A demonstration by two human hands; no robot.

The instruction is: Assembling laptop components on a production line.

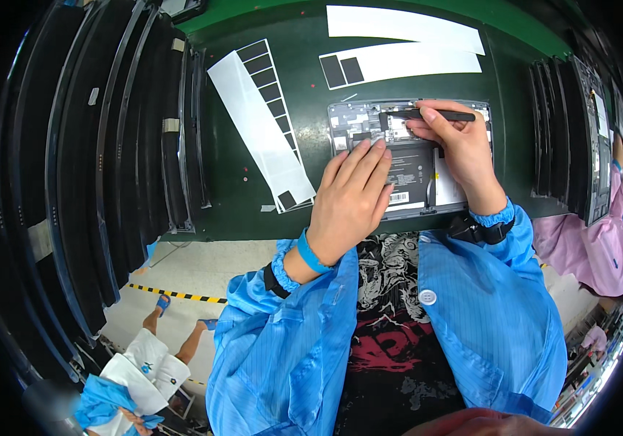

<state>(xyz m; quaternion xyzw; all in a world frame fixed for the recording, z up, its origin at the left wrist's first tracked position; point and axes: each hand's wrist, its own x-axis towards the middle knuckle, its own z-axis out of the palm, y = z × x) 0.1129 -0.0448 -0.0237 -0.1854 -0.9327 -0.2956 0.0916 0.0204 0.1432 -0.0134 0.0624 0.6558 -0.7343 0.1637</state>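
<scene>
One panel row [94, 160] is standing left of the device [409, 166], another panel row [563, 131] right.
Label strips [413, 64] are lying behind it and nearer on its left.

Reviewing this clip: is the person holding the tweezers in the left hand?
No, the right hand holds the black tweezers, while the left hand lies flat over the opened device.
</scene>
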